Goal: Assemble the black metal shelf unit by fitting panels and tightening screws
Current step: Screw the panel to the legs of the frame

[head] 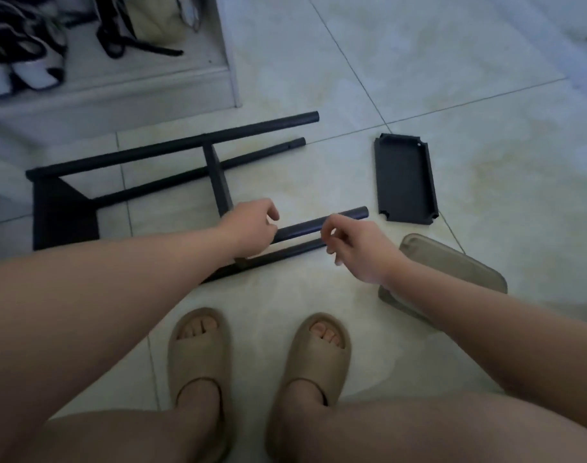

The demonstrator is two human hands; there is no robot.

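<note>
Lying on its side on the tiled floor [486,105], the shelf frame [172,147] is pointing its tubes rightward. The left hand [248,230] is hovering over the frame's near tube [319,223], fingers curled; I cannot tell whether it is gripping. The right hand [355,250] is hanging over the same tube's free end, fingers loosely curled, any contents indiscernible. A loose panel [404,182] is lying right of the frame, apart from both hands.

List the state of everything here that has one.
Shelf frame: on its side on the floor, two panels fitted.
Loose panel: lying flat, rim up, unattached.
Left hand: fingers curled at the near pole, grip unclear.
Right hand: fingers curled above that pole, grip unclear.
</note>
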